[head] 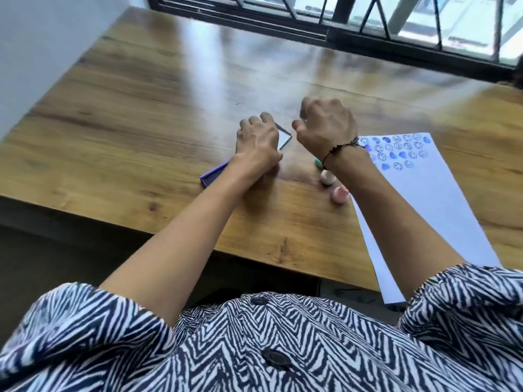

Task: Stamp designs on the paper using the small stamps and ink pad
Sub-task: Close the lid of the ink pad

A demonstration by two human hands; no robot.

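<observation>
A purple ink pad (210,176) lies open on the wooden table, its lid's pale inner face (284,138) showing beyond my left hand (259,140), which presses down on the pad and hides most of it. My right hand (325,125) hovers just right of the lid with its fingers curled; whether it holds a stamp is hidden. A white paper (441,210) lies to the right, its far end covered with blue smiley and heart prints (402,151). Three small stamps rest between pad and paper: a teal one (318,162), a white one (327,177), a pink one (340,195).
The wooden table (158,114) runs to a window with dark bars (368,21) at the back and a pale wall (42,52) on the left. Its front edge is near my body. The paper overhangs that front edge at the lower right.
</observation>
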